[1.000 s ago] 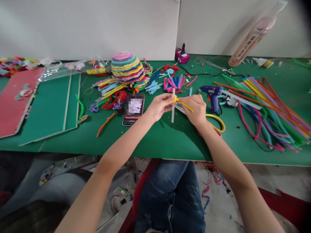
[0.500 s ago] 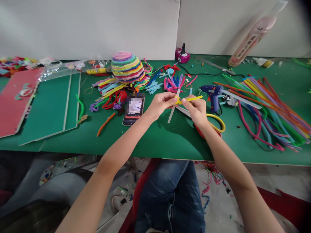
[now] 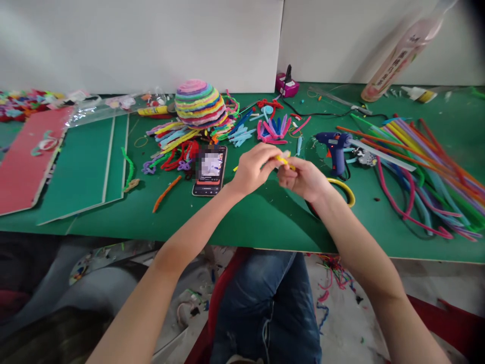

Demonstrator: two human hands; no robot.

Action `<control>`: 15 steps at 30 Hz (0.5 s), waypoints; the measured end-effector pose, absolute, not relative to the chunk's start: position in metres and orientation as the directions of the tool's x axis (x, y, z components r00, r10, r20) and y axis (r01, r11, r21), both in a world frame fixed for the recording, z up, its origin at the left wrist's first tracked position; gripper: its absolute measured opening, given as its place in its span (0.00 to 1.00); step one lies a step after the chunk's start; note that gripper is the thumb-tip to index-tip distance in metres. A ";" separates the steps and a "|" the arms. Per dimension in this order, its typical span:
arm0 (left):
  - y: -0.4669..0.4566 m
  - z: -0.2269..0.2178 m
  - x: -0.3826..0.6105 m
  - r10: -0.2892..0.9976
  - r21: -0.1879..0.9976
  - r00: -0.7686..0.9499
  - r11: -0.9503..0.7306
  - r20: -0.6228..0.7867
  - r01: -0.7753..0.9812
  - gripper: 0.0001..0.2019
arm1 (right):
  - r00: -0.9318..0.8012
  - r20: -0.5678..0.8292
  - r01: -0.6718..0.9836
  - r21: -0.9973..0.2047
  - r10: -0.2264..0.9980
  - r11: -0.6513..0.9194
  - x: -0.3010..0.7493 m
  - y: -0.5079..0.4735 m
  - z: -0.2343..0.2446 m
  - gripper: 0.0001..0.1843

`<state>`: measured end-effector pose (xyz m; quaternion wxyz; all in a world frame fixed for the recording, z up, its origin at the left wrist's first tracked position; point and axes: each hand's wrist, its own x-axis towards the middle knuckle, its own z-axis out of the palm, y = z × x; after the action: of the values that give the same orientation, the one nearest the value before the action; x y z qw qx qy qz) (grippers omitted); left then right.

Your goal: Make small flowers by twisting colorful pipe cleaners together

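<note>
My left hand (image 3: 255, 167) is closed in a pinch on a yellow pipe cleaner (image 3: 281, 160) above the green table. My right hand (image 3: 301, 179) meets it from the other side, its fingers curled and pinching the same pipe cleaner. A pale tip shows at the fingertips, seemingly the end of the translucent stick; the rest of that stick is hidden by the hands. Under my right wrist lies a pair of scissors with a yellow handle (image 3: 346, 191), mostly covered. Left of my left hand rests a phone (image 3: 206, 189) with a lit screen.
A blue glue gun (image 3: 336, 151) and loose pipe cleaners (image 3: 424, 172) lie to the right. Behind are a striped rainbow dome (image 3: 200, 105), a pink-and-purple pipe cleaner piece (image 3: 273, 132) and a pink bottle (image 3: 403, 58). Green boards (image 3: 83, 167) lie on the left.
The translucent stick has turned and no longer hangs below my fingers. My right hand has rolled over, and the yellow pipe cleaner's free end no longer sticks out to the right.
</note>
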<state>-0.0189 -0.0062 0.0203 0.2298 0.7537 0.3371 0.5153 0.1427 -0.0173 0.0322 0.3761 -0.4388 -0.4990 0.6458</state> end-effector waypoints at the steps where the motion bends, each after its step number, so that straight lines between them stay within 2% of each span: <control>1: -0.005 0.020 -0.017 0.824 0.792 0.191 -0.566 0.534 0.228 0.12 | -0.220 -0.114 -0.002 -0.993 0.969 -0.117 0.145 -0.016 0.031 0.16; 3: -0.001 0.020 -0.015 0.954 0.958 0.148 -0.275 0.262 0.077 0.11 | -0.014 0.118 0.143 -0.983 0.993 0.119 0.152 -0.012 0.029 0.12; 4: 0.002 0.020 -0.015 0.980 0.994 0.165 -0.113 0.113 -0.015 0.10 | 0.041 0.265 0.267 -0.932 0.963 0.245 0.157 -0.010 0.027 0.11; 6: 0.007 0.021 -0.018 0.955 0.968 0.265 0.185 -0.136 -0.170 0.06 | -0.027 0.556 0.562 -0.679 0.831 0.472 0.165 -0.008 0.025 0.11; 8: 0.011 0.020 -0.022 0.866 0.885 0.408 0.405 -0.290 -0.231 0.04 | -0.258 0.664 0.683 -0.388 0.701 0.619 0.171 -0.005 0.022 0.12; 10: 0.014 0.018 -0.027 0.774 0.823 0.519 0.527 -0.363 -0.211 0.05 | -0.464 0.654 0.652 -0.205 0.597 0.730 0.175 -0.003 0.020 0.12; 12: 0.017 0.015 -0.030 0.726 0.809 0.575 0.560 -0.377 -0.176 0.08 | -0.572 0.622 0.602 -0.123 0.534 0.789 0.176 -0.001 0.019 0.12; 13: 0.018 0.013 -0.032 0.727 0.828 0.585 0.538 -0.359 -0.161 0.09 | -0.597 0.609 0.589 -0.110 0.522 0.801 0.176 -0.001 0.019 0.13; 15: 0.021 0.011 -0.034 0.812 0.927 0.543 0.345 -0.214 -0.151 0.11 | -0.613 0.598 0.580 -0.105 0.517 0.808 0.175 -0.002 0.019 0.13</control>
<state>-0.0338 0.0207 0.0108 0.7411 0.4713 0.3509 0.3249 0.1745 -0.0019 0.0193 0.3164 -0.3059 -0.8966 -0.0494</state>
